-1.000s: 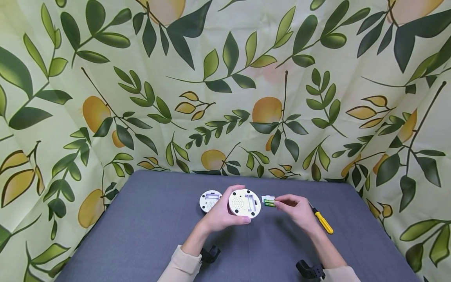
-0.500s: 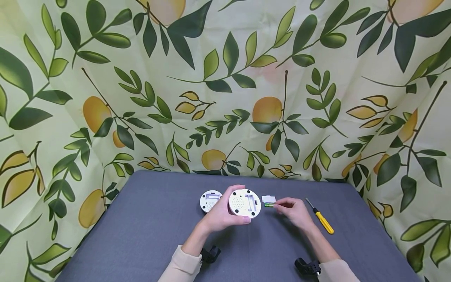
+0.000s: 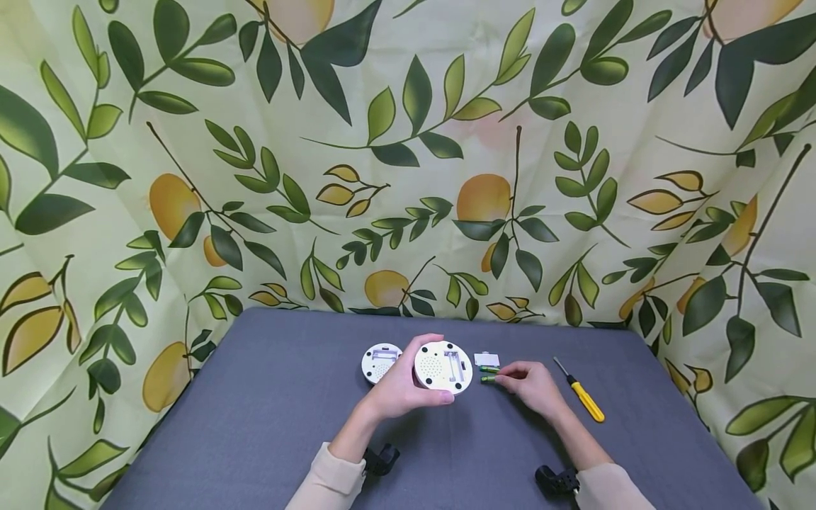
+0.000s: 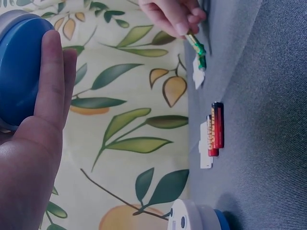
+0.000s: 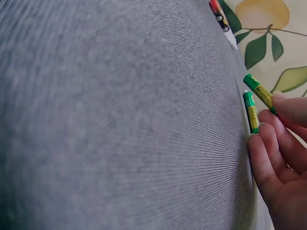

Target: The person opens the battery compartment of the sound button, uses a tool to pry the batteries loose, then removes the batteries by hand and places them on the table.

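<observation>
My left hand (image 3: 398,386) grips a round white device (image 3: 433,370) by its edge. Its underside faces me, with dark feet, a patch of small holes and a bare battery compartment. In the left wrist view the device's other side is a blue dome (image 4: 21,67). To its right, my right hand (image 3: 534,388) pinches a green battery (image 5: 258,90) between thumb and fingers. A second green battery (image 5: 251,112) lies at the fingertips, beside a small white battery cover (image 3: 486,360) on the table.
A second round white device (image 3: 376,365) lies behind my left hand, compartment upward. Two red-and-black batteries (image 4: 218,125) rest by another white cover (image 4: 205,155). A screwdriver with a yellow handle (image 3: 586,402) lies right of my right hand. A patterned cloth hangs behind the table.
The right hand has lowered slightly toward me, and the two green batteries, side by side earlier, now stand apart. The left hand and its device have stayed in place.
</observation>
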A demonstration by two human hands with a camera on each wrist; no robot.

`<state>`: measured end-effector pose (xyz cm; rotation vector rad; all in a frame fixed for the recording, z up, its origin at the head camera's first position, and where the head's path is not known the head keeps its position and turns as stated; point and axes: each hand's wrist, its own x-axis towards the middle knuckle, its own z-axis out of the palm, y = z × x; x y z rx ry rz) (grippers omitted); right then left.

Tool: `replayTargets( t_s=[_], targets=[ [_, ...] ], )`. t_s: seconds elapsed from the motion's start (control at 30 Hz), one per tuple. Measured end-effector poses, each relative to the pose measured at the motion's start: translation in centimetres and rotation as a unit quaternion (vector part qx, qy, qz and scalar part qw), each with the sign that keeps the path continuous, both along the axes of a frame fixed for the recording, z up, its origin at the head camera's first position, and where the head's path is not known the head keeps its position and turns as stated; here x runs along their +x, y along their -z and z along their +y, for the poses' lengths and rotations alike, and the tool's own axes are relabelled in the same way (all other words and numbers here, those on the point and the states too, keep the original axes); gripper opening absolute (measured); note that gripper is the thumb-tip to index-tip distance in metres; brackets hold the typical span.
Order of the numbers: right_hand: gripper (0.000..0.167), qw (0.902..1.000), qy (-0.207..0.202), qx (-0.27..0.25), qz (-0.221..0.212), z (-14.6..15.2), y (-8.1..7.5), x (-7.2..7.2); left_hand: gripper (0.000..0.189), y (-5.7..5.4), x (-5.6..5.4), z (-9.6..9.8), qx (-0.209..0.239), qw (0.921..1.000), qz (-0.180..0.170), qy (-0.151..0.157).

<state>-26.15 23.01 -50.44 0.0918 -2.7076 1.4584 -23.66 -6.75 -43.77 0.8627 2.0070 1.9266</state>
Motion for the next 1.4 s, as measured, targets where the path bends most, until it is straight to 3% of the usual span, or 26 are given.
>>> replayTargets(
  t_s=[0.23,0.6,0.93,1.17,1.4],
  targets=[
    [0.003,0.9967,0.000,0.074,0.034,0.1,0.3,-0.4,0.087,-0.1,0.0,0.0,-0.004,1.0000,-0.001,-0.002],
    [0.005,0.9924,0.013,0.118,0.032,-0.1,0.7,-0.8,0.088,0.0,0.1,0.1,-0.006,1.0000,0.000,-0.005],
    [0.007,0.9961,0.019,0.083,0.022,0.1,-0.1,-0.1,0.088,0.1,0.2,0.4,-0.006,1.0000,0.000,-0.001],
    [0.011,0.9977,0.027,0.059,0.021,0.0,-1.9,1.2,0.090,-0.1,0.4,0.7,0.006,0.9999,-0.004,0.007],
    [0.018,0.9999,0.006,-0.001,0.016,-1.0,-4.1,3.3,0.092,-0.2,0.3,1.1,0.001,1.0000,-0.005,-0.007]
  ],
)
